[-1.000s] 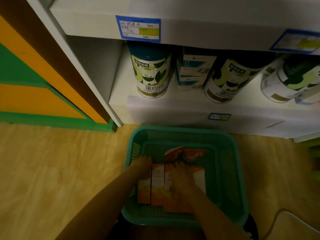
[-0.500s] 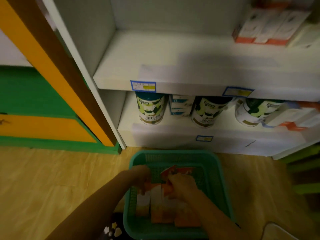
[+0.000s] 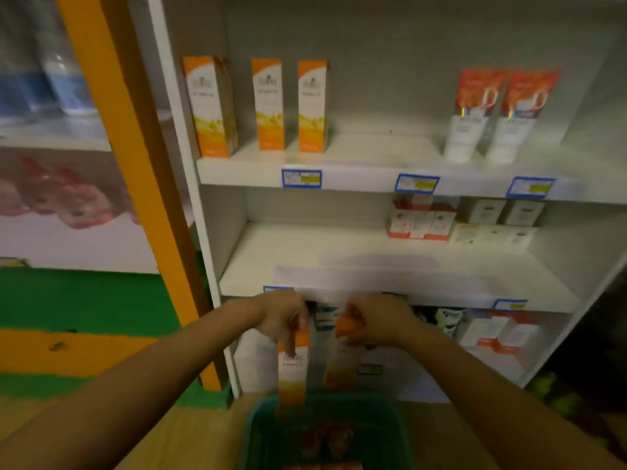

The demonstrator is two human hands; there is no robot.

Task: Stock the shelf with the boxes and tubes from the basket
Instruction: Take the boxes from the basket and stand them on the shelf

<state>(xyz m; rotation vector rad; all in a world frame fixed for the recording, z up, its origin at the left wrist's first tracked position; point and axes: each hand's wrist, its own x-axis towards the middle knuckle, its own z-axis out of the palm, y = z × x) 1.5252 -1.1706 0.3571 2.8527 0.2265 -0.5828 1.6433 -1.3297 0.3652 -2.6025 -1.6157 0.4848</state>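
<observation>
My left hand (image 3: 283, 317) grips the top of an orange-and-white box (image 3: 293, 371) that hangs upright above the green basket (image 3: 261, 432). My right hand (image 3: 376, 320) holds a second orange-and-white box (image 3: 341, 364) by its top, right beside the first. Both hands are in front of the lower shelf edge. Red tubes (image 3: 325, 439) lie in the basket. On the upper shelf (image 3: 373, 154) stand three matching orange boxes (image 3: 268, 103) at the left and two red-and-white tubes (image 3: 492, 113) at the right.
The middle shelf (image 3: 322, 259) carries small white boxes (image 3: 420, 222) at its right. Cans and boxes fill the bottom shelf (image 3: 492, 329). An orange and brown post (image 3: 135, 184) borders the shelf unit on the left. Wooden floor lies around the basket.
Both hands have risen out of the basket, each with an orange box. My view has tilted upward, and the upper shelf with boxes and tubes has come into sight.
</observation>
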